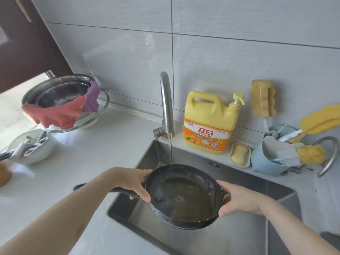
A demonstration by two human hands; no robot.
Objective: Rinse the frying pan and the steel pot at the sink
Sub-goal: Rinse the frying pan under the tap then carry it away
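A black frying pan point(184, 196) hangs over the steel sink point(230, 236), tilted a little toward me, with brownish water pooled inside. A thin stream runs from the tap point(166, 100) onto the pan's far rim. My left hand point(135, 183) grips the pan's left rim where the black handle joins it. My right hand point(239, 197) grips the right rim. Steel bowls or pots point(60, 92) are stacked on the counter at the far left, draped with a red and a purple cloth; which one is the steel pot I cannot tell.
A yellow detergent jug point(209, 122) stands behind the sink, next to a soap dish point(240, 154). A blue holder point(268, 157) with brushes and sponges sits at the right. A white bowl point(31, 148) of utensils rests on the left counter.
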